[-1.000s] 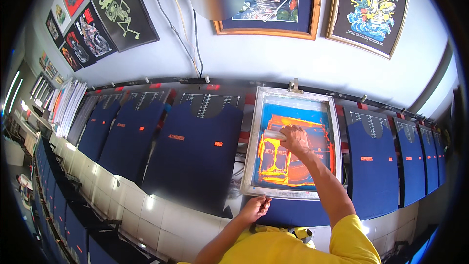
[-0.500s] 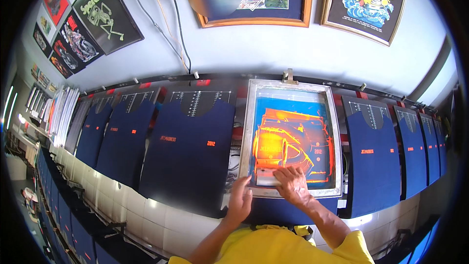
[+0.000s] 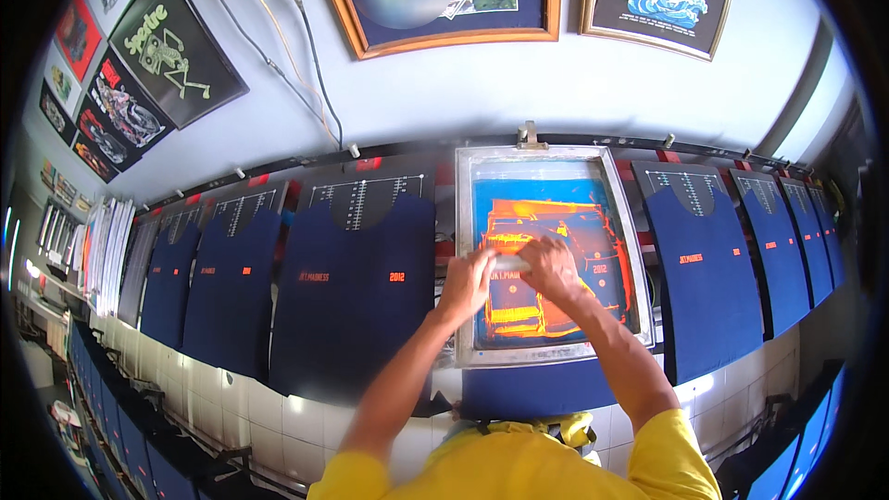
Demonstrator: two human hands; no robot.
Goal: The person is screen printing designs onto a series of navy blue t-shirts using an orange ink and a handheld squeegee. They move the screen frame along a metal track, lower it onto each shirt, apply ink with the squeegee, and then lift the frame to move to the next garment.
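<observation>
Wall: pale, smooth paint [image 3: 426, 97]; wood-framed picture [image 3: 458, 39] and gold-framed picture [image 3: 644, 43] hung up, loose cables [image 3: 318, 97] to their left.
Squeegee [image 3: 510, 261]: pale bar, straight-edged; over the left half of the screen, about mid-height. Long axis roughly left-right, spanning the gap between the hands.
Key relation: squeegee lies between both sets of fingers, at right of the left ones, at left of the right ones. Neither hand nearer; both on it.
Left hand [image 3: 466, 285]: fingers closed on the left end, wrist across the frame's left side.
Right hand [image 3: 553, 270]: fingers curled over the right end, knuckles up. Exact fingertip placement hidden on both.
Contact: can't tell how hard the bar presses on the mesh.
Ink [image 3: 515, 317]: wet-looking, glossy orange, smeared in ridges above and below the bar; ragged streaks toward the right.
Screen [image 3: 535, 190]: blue mesh, flat, rectangular.
Frame [image 3: 556, 352]: dull silver metal, ink-stained, clamp [image 3: 532, 137] at its top edge.
Shirt underneath [image 3: 537, 392]: navy cloth, showing below the frame.
Neighbours: navy shirt on the left [image 3: 356, 324] and navy shirt on the right [image 3: 708, 310], stretched flat on dark boards, small orange print on each.
Floor: glossy white tiles [image 3: 324, 417].
</observation>
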